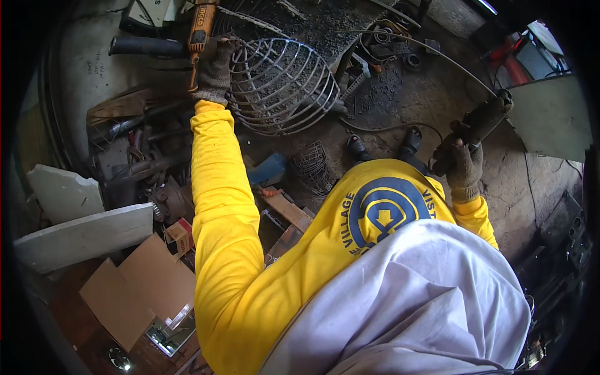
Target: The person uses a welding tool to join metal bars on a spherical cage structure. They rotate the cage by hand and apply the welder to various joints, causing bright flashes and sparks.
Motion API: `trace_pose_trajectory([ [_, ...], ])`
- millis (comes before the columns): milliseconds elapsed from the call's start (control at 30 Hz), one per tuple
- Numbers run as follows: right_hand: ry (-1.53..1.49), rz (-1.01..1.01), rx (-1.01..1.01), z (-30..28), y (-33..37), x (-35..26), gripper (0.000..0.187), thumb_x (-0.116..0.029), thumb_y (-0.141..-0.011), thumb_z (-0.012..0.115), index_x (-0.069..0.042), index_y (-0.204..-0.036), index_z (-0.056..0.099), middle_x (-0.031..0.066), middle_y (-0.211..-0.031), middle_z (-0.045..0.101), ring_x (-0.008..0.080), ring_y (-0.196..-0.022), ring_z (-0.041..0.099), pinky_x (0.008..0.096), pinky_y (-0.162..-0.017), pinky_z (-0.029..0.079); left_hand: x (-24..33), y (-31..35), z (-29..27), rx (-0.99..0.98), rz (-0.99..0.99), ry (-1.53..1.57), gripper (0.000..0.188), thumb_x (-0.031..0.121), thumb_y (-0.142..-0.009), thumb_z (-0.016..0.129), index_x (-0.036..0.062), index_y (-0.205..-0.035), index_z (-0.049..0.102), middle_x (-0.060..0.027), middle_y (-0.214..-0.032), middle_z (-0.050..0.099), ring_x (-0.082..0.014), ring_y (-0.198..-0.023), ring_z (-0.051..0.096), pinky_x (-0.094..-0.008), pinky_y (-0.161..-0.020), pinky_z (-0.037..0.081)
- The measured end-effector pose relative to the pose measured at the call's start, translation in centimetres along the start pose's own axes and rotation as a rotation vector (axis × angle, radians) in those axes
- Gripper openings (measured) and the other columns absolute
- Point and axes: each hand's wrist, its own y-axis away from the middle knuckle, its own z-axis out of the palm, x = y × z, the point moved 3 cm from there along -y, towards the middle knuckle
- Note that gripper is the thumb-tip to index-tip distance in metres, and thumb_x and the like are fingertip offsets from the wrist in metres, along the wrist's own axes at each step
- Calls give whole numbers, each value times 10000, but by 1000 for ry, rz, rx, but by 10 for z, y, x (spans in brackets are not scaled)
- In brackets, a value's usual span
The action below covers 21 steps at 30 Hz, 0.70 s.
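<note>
Head cam had the left hand reaching way out far-left in a knit glove, wedged between the edge of a metal wire cage and an orange power tool. Honestly couldn't tell which one it had hold of, or how far its fingers were closed. The right hand, off to the right, was wrapped firmly round a dark cylindrical tool that angled up and away from the body.

My take on doing this bit well: grip one solid bar, stop the cage rocking, and keep both tools off the bars while it's loose.

As for the cage, it was just right of the left hand, touching the glove by the look of it, and well apart from the right one. Couldn't say if it was resting or lifted. Further out, dark grit covered the floor, a smaller wire bundle sat left of the feet, and cardboard lay near-left.
</note>
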Motion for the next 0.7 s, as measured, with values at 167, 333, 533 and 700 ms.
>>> trace_pose_trajectory([
  [167, 30, 34, 23, 1, 1, 3, 482, -217, -902, 660, 29, -1280, 489, 73, -830, 614, 158, -651, 609, 269, -602, 511, -3, -5, 9, -31, 152, 176, 459, 476, -937, 586, 49, -1085, 665, -119, -973, 692, -258, -922, 659, -357, -817, 498],
  [333, 29, 58, -1, 7, -1, 3, 489, -224, -896, 665, 30, -1275, 490, 72, -823, 613, 158, -649, 607, 269, -606, 511, -7, -3, -13, 10, -17, 12, 449, 467, -921, 614, 37, -1048, 658, -118, -957, 687, -232, -911, 654, -355, -815, 500],
  [533, 43, 37, 50, -1, -6, -4, 495, -240, -897, 671, 30, -1270, 490, 72, -823, 611, 156, -646, 603, 271, -609, 511, 160, 81, 14, 292, -132, -300, 650, 488, -897, 629, -51, -1240, 514, -237, -1171, 571, -370, -1114, 560, -463, -950, 450],
  [700, 6, 36, 32, -4, -9, -10, 480, -240, -905, 665, 28, -1267, 497, 78, -823, 610, 163, -656, 600, 284, -619, 515, 152, 126, 46, 236, -34, -522, 762, 567, -900, 567, -57, -1326, 467, -306, -1384, 436, -463, -1276, 443, -510, -1056, 386],
])
